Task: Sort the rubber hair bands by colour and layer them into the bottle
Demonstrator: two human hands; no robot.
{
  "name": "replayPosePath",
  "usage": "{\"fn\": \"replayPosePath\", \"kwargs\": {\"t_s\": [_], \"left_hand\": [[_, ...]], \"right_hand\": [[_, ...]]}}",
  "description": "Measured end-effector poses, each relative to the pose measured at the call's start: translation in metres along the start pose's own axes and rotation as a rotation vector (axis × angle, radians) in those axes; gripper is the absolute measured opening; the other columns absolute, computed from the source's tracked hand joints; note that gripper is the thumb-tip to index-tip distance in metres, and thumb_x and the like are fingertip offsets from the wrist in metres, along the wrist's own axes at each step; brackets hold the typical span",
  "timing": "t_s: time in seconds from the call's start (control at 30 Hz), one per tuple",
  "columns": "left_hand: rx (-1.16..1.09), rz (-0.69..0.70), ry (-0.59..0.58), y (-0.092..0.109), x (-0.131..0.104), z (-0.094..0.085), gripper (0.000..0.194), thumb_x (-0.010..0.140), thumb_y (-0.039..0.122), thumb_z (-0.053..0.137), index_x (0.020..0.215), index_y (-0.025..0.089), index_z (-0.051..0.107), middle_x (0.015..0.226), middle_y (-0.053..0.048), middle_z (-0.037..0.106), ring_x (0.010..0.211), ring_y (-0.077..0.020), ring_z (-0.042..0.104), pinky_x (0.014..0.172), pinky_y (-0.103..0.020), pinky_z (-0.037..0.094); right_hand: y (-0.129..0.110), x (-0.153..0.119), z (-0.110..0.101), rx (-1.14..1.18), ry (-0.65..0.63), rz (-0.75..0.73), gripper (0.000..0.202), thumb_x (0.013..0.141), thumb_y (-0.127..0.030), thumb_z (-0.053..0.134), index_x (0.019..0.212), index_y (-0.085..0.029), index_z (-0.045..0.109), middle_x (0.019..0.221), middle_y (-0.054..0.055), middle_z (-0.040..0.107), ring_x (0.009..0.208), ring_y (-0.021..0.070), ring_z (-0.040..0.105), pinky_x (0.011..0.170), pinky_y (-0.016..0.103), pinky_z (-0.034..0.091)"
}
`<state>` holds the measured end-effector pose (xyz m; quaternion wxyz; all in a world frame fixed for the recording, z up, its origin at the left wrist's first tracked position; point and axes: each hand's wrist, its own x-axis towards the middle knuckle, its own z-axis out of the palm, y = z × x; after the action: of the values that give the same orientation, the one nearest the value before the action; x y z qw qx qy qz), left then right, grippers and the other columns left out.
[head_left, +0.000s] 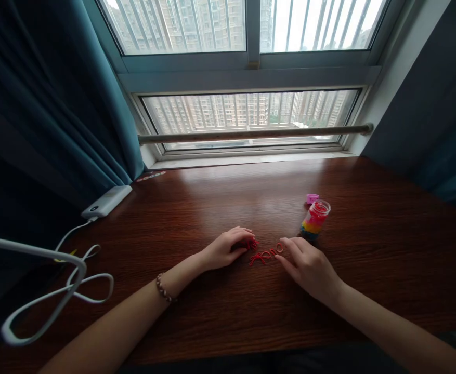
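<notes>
Forearms (134,310), both bare, come in from the near side of the table toward a clear glass jar with red, yellow and dark blue layers inside (315,218). Left of the jar, the left hand (228,249) lies low with its back up, fingers curled over a small tangle of thin red bands (253,243) — whether they grip any cannot be told. A brown braided bracelet (163,288) circles that wrist. Just in front of the jar, the right hand (309,267) angles inward, thumb and forefinger a narrow gap apart, a small red ring (279,248) lying between their tips. More red loops (261,256) lie between the hands, left of the jar and nearer.

The dark reddish-brown wood-grain table (212,322) spreads around the jar; a small pink cup (312,198) stands just behind it. Well left of it — a white rectangular device (106,201), a looped white cable (77,272) and a blue curtain (60,93). Beyond it, a grey-framed window (251,78) faces tall buildings.
</notes>
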<state>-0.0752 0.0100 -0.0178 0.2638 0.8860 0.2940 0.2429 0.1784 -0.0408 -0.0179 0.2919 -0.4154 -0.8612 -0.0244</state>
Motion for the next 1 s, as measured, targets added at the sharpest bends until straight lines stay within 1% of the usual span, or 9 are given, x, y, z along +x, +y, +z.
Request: {"fn": "replayPosePath", "kwargs": {"t_s": [0.1, 0.23, 0.37, 0.5, 0.6, 0.67, 0.83, 0.93, 1.0], "left_hand": [[0.027, 0.012, 0.031, -0.003, 0.000, 0.001, 0.027, 0.083, 0.021, 0.050, 0.109, 0.018, 0.055, 0.102, -0.009, 0.059, 0.100, -0.0193, 0.050, 0.089, -0.034, 0.041], [0.078, -0.016, 0.044, -0.007, 0.000, 0.003, 0.018, 0.082, 0.026, 0.053, 0.098, 0.018, 0.059, 0.090, -0.006, 0.062, 0.091, -0.0177, 0.051, 0.085, -0.033, 0.039], [0.140, -0.065, 0.050, -0.007, -0.001, 0.004, 0.013, 0.082, 0.028, 0.053, 0.087, 0.017, 0.058, 0.084, -0.003, 0.061, 0.084, -0.0162, 0.051, 0.081, -0.031, 0.039], [0.240, -0.075, 0.035, -0.001, -0.002, 0.006, 0.013, 0.085, 0.026, 0.047, 0.082, 0.017, 0.056, 0.083, -0.004, 0.059, 0.082, -0.0159, 0.049, 0.077, -0.030, 0.040], [0.320, -0.103, 0.029, 0.002, -0.004, 0.009, 0.015, 0.086, 0.024, 0.044, 0.081, 0.016, 0.054, 0.083, -0.005, 0.056, 0.080, -0.0165, 0.048, 0.073, -0.029, 0.041], [0.363, -0.133, 0.034, 0.004, -0.004, 0.010, 0.015, 0.087, 0.025, 0.043, 0.080, 0.016, 0.053, 0.083, -0.005, 0.054, 0.079, -0.0169, 0.048, 0.071, -0.029, 0.042], [0.457, -0.157, 0.022, 0.004, -0.005, 0.012, 0.019, 0.088, 0.028, 0.041, 0.080, 0.015, 0.052, 0.083, -0.006, 0.052, 0.080, -0.0185, 0.046, 0.071, -0.031, 0.042], [0.534, -0.153, 0.007, 0.003, -0.005, 0.014, 0.023, 0.089, 0.029, 0.038, 0.078, 0.014, 0.051, 0.082, -0.007, 0.052, 0.080, -0.0197, 0.046, 0.072, -0.033, 0.041], [0.572, -0.145, 0.002, 0.001, -0.005, 0.016, 0.026, 0.090, 0.029, 0.035, 0.077, 0.013, 0.051, 0.081, -0.008, 0.051, 0.079, -0.0204, 0.045, 0.071, -0.034, 0.041]], "right_hand": [[-0.008, 0.003, 0.010, 0.011, -0.146, 0.118, 0.030, 0.081, -0.031, 0.053, 0.105, -0.013, 0.050, 0.091, 0.011, 0.056, 0.087, 0.0230, 0.053, 0.075, 0.037, 0.048], [-0.015, 0.010, 0.017, 0.099, -0.219, 0.123, 0.029, 0.079, -0.031, 0.056, 0.103, -0.015, 0.052, 0.094, 0.010, 0.055, 0.090, 0.0232, 0.052, 0.078, 0.038, 0.047], [-0.027, 0.026, 0.024, 0.212, -0.276, 0.107, 0.023, 0.078, -0.025, 0.057, 0.099, -0.016, 0.054, 0.092, 0.009, 0.056, 0.087, 0.0209, 0.053, 0.078, 0.035, 0.047], [-0.032, 0.041, 0.033, 0.336, -0.344, 0.118, 0.011, 0.079, -0.013, 0.051, 0.087, -0.017, 0.056, 0.082, 0.004, 0.058, 0.075, 0.0152, 0.055, 0.070, 0.027, 0.046], [-0.029, 0.043, 0.036, 0.345, -0.343, 0.102, 0.011, 0.077, -0.009, 0.049, 0.077, -0.017, 0.057, 0.074, 0.002, 0.056, 0.067, 0.0127, 0.053, 0.064, 0.024, 0.043], [-0.027, 0.041, 0.037, 0.349, -0.324, 0.085, 0.011, 0.078, -0.010, 0.048, 0.075, -0.017, 0.057, 0.074, 0.002, 0.055, 0.067, 0.0121, 0.052, 0.063, 0.023, 0.043], [-0.031, 0.036, 0.033, 0.395, -0.251, 0.013, 0.012, 0.083, -0.017, 0.047, 0.086, -0.018, 0.058, 0.083, 0.004, 0.057, 0.077, 0.0142, 0.051, 0.071, 0.027, 0.044], [-0.035, 0.037, 0.032, 0.403, -0.240, -0.132, 0.016, 0.082, -0.021, 0.050, 0.097, -0.020, 0.058, 0.097, 0.006, 0.058, 0.090, 0.0169, 0.049, 0.080, 0.031, 0.044], [-0.036, 0.038, 0.034, 0.391, -0.259, -0.211, 0.019, 0.083, -0.020, 0.049, 0.101, -0.021, 0.058, 0.101, 0.005, 0.059, 0.094, 0.0174, 0.048, 0.083, 0.032, 0.043]]}}
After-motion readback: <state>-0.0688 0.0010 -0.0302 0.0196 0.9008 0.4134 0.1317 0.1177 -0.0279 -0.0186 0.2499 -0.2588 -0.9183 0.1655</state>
